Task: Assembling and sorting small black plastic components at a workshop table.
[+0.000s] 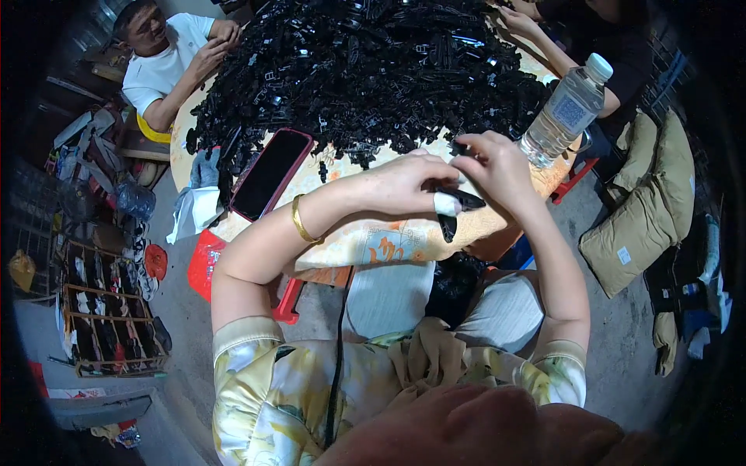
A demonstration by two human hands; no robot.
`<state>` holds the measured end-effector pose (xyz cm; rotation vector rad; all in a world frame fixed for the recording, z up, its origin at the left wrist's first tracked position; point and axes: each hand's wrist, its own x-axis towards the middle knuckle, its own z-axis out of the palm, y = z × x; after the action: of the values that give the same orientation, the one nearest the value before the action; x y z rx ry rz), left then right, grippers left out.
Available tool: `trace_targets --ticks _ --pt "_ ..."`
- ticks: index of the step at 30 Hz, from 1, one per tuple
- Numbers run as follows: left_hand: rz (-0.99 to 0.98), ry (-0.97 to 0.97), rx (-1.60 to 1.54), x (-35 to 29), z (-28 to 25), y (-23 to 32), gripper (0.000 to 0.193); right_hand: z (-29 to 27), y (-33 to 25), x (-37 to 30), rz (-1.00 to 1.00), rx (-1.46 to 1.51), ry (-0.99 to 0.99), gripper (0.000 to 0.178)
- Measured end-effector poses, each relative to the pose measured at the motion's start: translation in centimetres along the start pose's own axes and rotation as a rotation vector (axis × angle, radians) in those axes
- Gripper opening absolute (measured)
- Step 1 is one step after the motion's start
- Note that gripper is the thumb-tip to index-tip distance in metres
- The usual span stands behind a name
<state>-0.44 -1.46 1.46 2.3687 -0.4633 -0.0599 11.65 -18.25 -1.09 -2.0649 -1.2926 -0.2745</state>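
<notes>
Over the near edge of the round table [334,252], my left hand [396,186] is closed round a black plastic part [449,224]. The part's ends stick out below my fingers, and one finger wears a white wrap. Close beside it, my right hand [497,167] has its thumb and forefinger bent together. A small black plastic piece [461,148] shows between those fingertips; its exact shape is too dark to make out. Beyond both hands spreads a large heap of black plastic parts [365,70], with a few loose bits at its near edge.
A phone [272,172] in a red case lies left of my hands. At the right stands a capped clear bottle [567,113]. One person [175,58] sits at the far left, another person [598,39] at the far right. Stuffed tan bundles [645,210] lie on the right.
</notes>
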Motion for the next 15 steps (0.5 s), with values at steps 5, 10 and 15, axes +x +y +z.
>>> trace_targets --ticks 5,10,15 --pt "-0.029 0.441 0.432 4.8 -4.1 -2.0 0.025 0.6 -0.1 0.0 -0.082 -0.192 0.007 0.019" --pt "-0.085 0.591 0.624 9.6 -6.2 -7.3 0.026 1.0 0.1 0.0 -0.046 -0.158 0.083 0.021" --pt "-0.166 0.47 0.611 10.7 -6.8 -6.7 0.027 0.5 0.5 0.0 -0.089 -0.1 0.128 0.015"
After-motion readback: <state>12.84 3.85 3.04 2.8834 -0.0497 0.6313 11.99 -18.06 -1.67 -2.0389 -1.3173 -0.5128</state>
